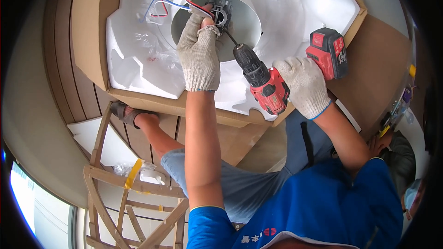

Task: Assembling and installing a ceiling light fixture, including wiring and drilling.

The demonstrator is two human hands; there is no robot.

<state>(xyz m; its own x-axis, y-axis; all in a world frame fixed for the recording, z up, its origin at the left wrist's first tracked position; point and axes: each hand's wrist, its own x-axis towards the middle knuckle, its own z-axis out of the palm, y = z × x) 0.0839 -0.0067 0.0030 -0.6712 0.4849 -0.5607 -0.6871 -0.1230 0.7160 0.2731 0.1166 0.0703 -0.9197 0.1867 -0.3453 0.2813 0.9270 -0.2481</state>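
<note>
My left hand point(200, 57), in a knitted cotton glove, is closed on a small dark metal fitting point(221, 11) with a round opening. Red, blue and white wires point(171, 2) run from beside it over to the left. The fitting sits at the mouth of a round white housing point(247, 24). My right hand point(303, 84), also gloved, grips a red and black cordless drill point(272, 94). Its long thin bit point(230, 37) points up and left, with the tip at the fitting; whether it sits in a screw I cannot tell. The drill's battery point(333, 51) shows beyond the hand.
White foam point(127, 77) lines the open cardboard box point(90, 34) around the housing, with crumpled clear plastic point(152, 48) inside. A wooden frame point(154, 177) with yellow tape stands at lower left, near a white panel point(102, 139). Another person point(400, 159) is at the lower right edge.
</note>
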